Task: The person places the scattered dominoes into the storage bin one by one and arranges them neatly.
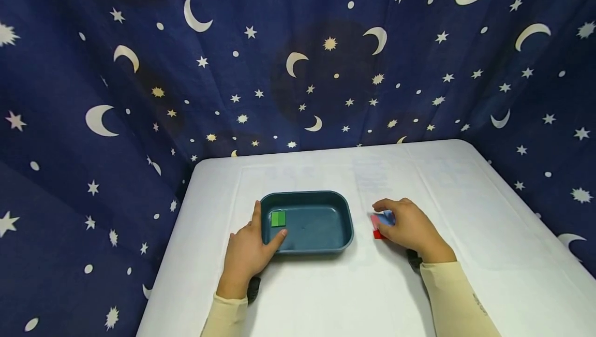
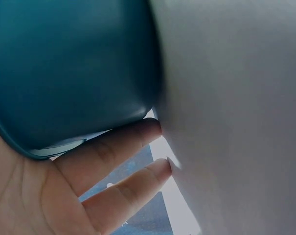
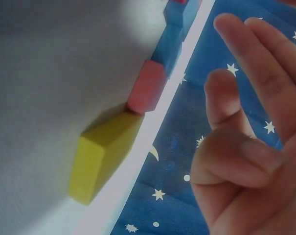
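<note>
My left hand (image 1: pixel 249 249) rests on the left side of a teal tray (image 1: pixel 307 250), its index finger along the side and the thumb over the front rim. In the left wrist view, two fairly straight fingers (image 2: pixel 121 152) lie against its outside. Two green blocks (image 1: pixel 278 218) sit together inside at the left. My right hand (image 1: pixel 412 225) hovers over a group of blocks, thumb and fingers apart. A pink block (image 3: pixel 147 88), blue blocks (image 3: pixel 168 49) and a yellow block (image 3: pixel 101 156) show in the right wrist view. A red block (image 1: pixel 378 234) lies near the thumb; the hand hides part of the group.
A white cloth covers the table (image 1: pixel 326 295). Dark blue curtains (image 1: pixel 261 68) with moons and stars stand behind it and on both sides. Bare cloth lies between the tray and the blocks.
</note>
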The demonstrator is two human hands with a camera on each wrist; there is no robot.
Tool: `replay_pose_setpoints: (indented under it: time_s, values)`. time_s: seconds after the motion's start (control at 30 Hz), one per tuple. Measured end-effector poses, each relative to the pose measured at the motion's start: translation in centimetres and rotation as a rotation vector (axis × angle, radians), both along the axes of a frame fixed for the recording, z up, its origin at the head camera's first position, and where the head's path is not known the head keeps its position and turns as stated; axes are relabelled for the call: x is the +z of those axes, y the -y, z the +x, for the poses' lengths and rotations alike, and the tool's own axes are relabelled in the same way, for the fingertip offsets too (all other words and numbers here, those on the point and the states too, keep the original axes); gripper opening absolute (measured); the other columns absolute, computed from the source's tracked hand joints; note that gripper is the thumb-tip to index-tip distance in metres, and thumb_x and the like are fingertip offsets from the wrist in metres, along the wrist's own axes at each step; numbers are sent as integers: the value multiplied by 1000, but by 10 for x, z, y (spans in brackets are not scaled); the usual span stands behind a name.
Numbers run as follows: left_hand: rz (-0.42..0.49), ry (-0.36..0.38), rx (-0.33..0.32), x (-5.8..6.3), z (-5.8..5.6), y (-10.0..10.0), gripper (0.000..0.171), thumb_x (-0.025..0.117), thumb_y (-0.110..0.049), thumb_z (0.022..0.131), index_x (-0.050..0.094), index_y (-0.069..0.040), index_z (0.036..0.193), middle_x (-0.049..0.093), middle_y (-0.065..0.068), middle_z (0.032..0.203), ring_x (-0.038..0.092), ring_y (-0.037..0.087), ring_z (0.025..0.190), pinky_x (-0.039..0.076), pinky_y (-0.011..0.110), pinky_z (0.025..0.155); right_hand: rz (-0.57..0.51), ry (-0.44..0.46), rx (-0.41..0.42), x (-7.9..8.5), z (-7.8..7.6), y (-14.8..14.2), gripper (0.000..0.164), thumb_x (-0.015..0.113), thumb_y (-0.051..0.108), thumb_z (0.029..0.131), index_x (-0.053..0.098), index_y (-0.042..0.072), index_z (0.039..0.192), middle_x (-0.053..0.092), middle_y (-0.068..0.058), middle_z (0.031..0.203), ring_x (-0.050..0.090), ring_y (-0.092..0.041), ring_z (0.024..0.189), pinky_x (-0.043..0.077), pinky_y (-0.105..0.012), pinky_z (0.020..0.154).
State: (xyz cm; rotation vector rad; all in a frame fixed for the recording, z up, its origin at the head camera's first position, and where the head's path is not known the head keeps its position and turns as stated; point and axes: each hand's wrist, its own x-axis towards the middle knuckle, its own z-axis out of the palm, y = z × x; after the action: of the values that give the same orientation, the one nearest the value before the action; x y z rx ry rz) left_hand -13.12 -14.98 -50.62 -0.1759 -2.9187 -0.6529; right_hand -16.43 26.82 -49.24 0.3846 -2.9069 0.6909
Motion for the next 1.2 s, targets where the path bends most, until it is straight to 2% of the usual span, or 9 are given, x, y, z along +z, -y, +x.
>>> replay_pose_setpoints:
  time_s: [0.23,0.63,0.93,1.2]
  values:
    - [0,14,3,-2,1,1,117,43,-90,90,15,-10,170,70,22,132,72,38,110,42,80,96,5,0,26,-4,0,-2,35,87,20,82,79,19,116,75,1,99,58,-23,89,51,-44,79]
    - [-10,-15,-12,-1,-2,1,114,43,-88,92,17,-8,170,69,23,132,74,38,101,48,74,90,32,19,4,-5,-3,-1,37,87,26,86,78,19,121,74,-6,100,61,-29,94,51,-49,81]
    - [0,-6,-4,1,-5,4,115,42,-88,91,17,-9,170,71,23,129,74,38,104,47,75,92,34,4,8,-6,-8,2,38,86,27,86,77,19,122,75,-4,99,60,-29,95,51,-48,82]
    - [6,-3,-5,-1,-1,2,114,44,-88,91,18,-9,170,70,23,131,73,38,106,45,78,94,19,31,2,-10,-1,2,43,86,23,81,76,21,123,74,-2,99,59,-25,94,51,-46,81]
